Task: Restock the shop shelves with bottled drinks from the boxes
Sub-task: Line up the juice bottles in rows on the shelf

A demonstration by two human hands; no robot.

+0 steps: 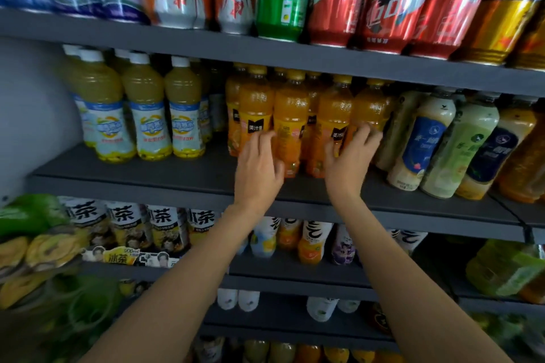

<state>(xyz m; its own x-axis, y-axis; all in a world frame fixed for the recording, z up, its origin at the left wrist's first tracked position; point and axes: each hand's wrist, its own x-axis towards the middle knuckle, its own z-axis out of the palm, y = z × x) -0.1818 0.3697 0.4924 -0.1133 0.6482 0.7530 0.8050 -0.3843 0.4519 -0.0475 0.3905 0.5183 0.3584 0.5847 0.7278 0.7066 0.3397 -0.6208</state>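
Several orange juice bottles (290, 115) with yellow caps stand in a tight group on the dark grey middle shelf (165, 174). My left hand (259, 165) rests against the lower part of the left front bottles, fingers spread and curled on the labels. On the right side of the group, my right hand (349, 156) has its fingers wrapped onto the rightmost orange bottle (368, 109). The hands bracket the group from both sides. Whether either hand truly grips a bottle is unclear. No box is in view.
Pale yellow drinks with white caps (144, 109) stand left of the group, milk-tea bottles (424, 138) lean on the right. Cans (380, 0) fill the shelf above. Tea bottles (165, 227) sit below. Bare shelf lies in front of the yellow drinks.
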